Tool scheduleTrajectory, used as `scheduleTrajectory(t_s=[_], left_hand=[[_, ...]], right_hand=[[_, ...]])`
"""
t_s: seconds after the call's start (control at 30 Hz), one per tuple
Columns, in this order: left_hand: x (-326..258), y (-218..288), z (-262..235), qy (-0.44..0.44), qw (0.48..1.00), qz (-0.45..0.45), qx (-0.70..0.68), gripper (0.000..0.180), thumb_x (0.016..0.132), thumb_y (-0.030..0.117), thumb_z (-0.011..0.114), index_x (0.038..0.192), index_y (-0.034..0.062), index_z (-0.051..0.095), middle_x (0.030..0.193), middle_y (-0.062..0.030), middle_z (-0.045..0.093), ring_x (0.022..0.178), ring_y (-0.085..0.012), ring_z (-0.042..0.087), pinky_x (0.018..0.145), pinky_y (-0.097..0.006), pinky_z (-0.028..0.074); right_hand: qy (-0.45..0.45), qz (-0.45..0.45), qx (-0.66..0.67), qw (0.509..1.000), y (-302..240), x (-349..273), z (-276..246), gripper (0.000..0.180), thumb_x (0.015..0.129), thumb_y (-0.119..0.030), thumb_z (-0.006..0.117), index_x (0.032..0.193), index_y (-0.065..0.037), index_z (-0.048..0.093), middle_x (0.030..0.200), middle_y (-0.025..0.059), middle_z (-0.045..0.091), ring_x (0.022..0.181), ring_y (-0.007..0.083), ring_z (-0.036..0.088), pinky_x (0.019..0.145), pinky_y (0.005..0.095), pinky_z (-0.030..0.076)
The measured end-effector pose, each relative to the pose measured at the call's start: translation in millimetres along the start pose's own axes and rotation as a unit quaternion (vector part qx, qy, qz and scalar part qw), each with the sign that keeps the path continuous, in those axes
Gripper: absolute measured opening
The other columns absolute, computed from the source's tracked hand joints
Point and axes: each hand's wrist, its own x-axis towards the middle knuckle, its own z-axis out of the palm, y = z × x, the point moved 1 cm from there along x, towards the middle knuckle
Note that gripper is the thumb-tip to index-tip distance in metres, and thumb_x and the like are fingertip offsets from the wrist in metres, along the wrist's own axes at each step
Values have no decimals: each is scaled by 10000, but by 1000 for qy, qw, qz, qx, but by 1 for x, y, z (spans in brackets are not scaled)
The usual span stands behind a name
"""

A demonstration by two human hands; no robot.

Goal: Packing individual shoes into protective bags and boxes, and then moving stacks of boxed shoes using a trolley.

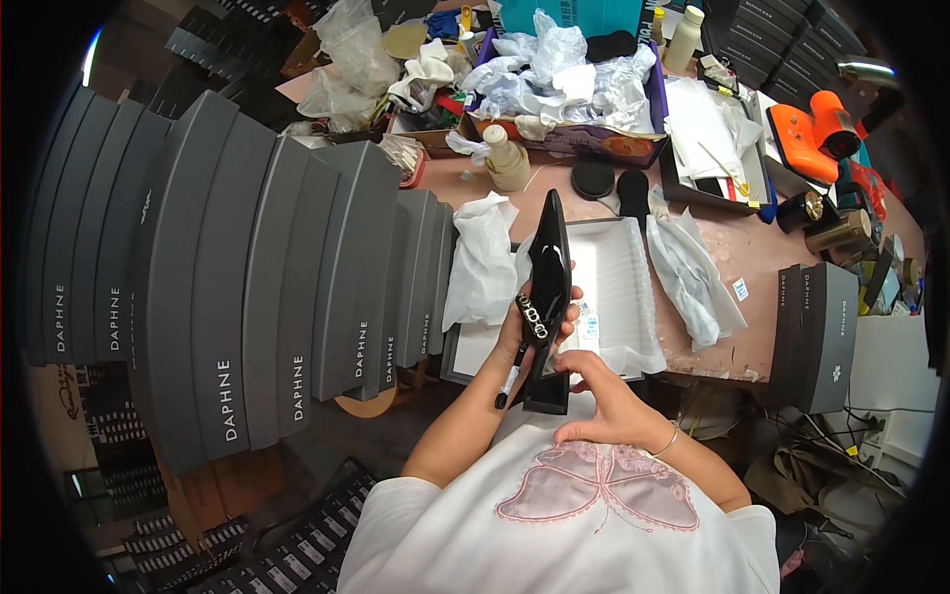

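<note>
One shoe [550, 262], clamped in our left fingers [571, 313] along with a slim tool [509, 381], is outside the open box [594, 243] just beyond them, so we judge its handling unfinished. Our right fingers [584, 363] curve apart beside it, contact unclear; the shoe hides part of our left grip, and we cannot tell what the paper [693, 282] beyond the right fingers wraps.

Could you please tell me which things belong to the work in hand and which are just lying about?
Likely in use:
glossy black pointed shoe with shiny chain, in the left hand
open rectangular box lined with white paper

Apparently just lying about:
orange plastic tool
cream plastic bottle
purple cardboard box of crumpled tissue
</note>
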Motion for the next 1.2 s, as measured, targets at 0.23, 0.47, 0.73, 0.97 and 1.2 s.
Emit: scheduleTrajectory(t_s=[0.23,0.47,0.73,0.97,1.2], left_hand=[[8,-4,8,65,993,44,90,583,928,505,403,1181,-14,479,798,-124,578,605,-178,592,500,-234,522],[12,-8,22,-33,988,126,88,588,900,252,566,1393,43,323,1005,-157,551,707,-192,581,545,-257,520],[11,-24,-1,-35,990,135,21,667,861,358,609,1400,86,326,1026,-128,549,732,-193,586,588,-287,536],[12,-24,-3,-18,991,129,32,603,888,364,579,1360,58,363,998,-144,561,709,-200,586,594,-272,530],[3,-22,36,80,964,187,171,479,961,416,400,1087,-37,496,713,-118,573,565,-154,550,518,-241,473]], right_hand=[[92,62,22,994,9,3,18,503,735,-279,769,1042,-22,466,1003,134,496,906,267,548,792,336,450],[176,5,-26,984,8,4,23,309,794,-179,697,963,-11,500,916,137,520,814,274,551,759,331,446],[170,72,10,983,1,-3,11,211,940,-172,431,940,13,532,838,154,528,779,289,557,730,346,437],[150,68,47,985,-4,-9,14,387,773,-141,607,1103,6,467,1037,155,498,961,261,525,888,328,414],[146,96,117,978,17,-11,16,450,688,-56,606,1104,-11,442,1072,147,484,1021,254,504,931,326,389]])
